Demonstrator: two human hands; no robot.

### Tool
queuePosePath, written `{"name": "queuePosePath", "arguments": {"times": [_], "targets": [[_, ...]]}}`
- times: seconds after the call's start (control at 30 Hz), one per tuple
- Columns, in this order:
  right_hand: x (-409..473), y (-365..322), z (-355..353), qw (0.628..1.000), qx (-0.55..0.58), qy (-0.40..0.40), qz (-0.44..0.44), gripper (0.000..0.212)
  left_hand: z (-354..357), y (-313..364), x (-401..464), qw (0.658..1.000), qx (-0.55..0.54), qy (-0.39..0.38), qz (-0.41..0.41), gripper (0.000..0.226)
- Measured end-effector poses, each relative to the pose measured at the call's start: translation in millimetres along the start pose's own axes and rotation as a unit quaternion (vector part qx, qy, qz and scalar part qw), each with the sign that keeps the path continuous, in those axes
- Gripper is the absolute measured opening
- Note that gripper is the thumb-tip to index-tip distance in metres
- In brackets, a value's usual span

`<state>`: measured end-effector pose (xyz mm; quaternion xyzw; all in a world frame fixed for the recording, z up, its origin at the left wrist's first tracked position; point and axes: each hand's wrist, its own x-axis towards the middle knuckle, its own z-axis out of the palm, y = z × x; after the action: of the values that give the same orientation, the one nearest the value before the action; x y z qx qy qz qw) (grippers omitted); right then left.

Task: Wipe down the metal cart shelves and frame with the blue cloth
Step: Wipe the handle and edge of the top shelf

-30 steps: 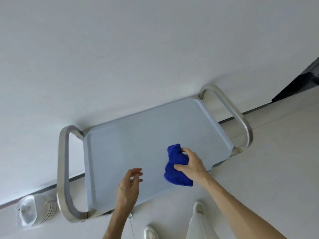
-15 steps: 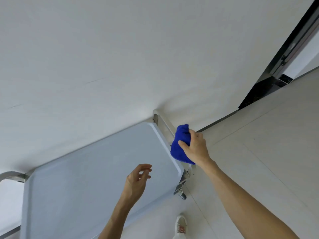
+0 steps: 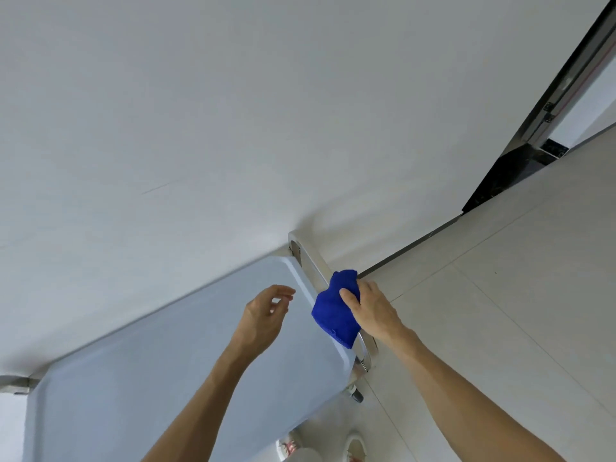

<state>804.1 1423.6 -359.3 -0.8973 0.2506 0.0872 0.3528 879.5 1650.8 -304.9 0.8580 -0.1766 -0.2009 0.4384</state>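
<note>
From the head camera we see our right hand (image 3: 373,311) gripping the blue cloth (image 3: 336,311) against the cart's metal side handle (image 3: 313,258), beside the top shelf (image 3: 166,378). Our left hand (image 3: 263,315) hovers over the shelf, fingers loosely curled, holding nothing.

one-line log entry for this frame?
right hand: presses blue cloth on cart's handle rail | left hand: holds nothing, above top shelf
</note>
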Motion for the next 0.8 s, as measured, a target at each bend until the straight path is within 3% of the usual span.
{"name": "queuePosePath", "arguments": {"times": [0.1,0.17,0.23,0.3,0.43,0.53,0.7,0.8], "targets": [[0,-1,2,0.998,-0.029,0.024,-0.053,0.062,2,8,38,0.998,0.035,-0.033,0.044,0.028],[-2,-7,12,0.989,-0.082,0.073,-0.097,0.057,4,15,63,0.994,0.069,-0.054,0.071,0.031],[-5,-15,21,0.991,-0.074,0.081,-0.076,0.058,6,19,85,0.982,0.129,-0.086,0.107,0.037],[-8,-15,26,0.996,-0.05,0.07,-0.036,0.073,7,21,104,0.961,0.212,-0.122,0.13,0.046],[-10,-10,36,0.982,-0.153,0.107,-0.03,0.082,11,13,118,0.911,0.341,-0.206,0.104,0.065],[5,-19,36,0.973,-0.203,0.113,-0.01,0.077,14,7,111,0.9,0.359,-0.238,0.071,0.078],[46,-42,25,0.984,-0.163,0.067,0.009,0.071,12,19,120,0.889,0.394,-0.226,0.051,0.079],[36,-34,31,0.985,-0.131,0.112,-0.01,0.071,13,22,120,0.88,0.419,-0.22,0.048,0.079]]}}
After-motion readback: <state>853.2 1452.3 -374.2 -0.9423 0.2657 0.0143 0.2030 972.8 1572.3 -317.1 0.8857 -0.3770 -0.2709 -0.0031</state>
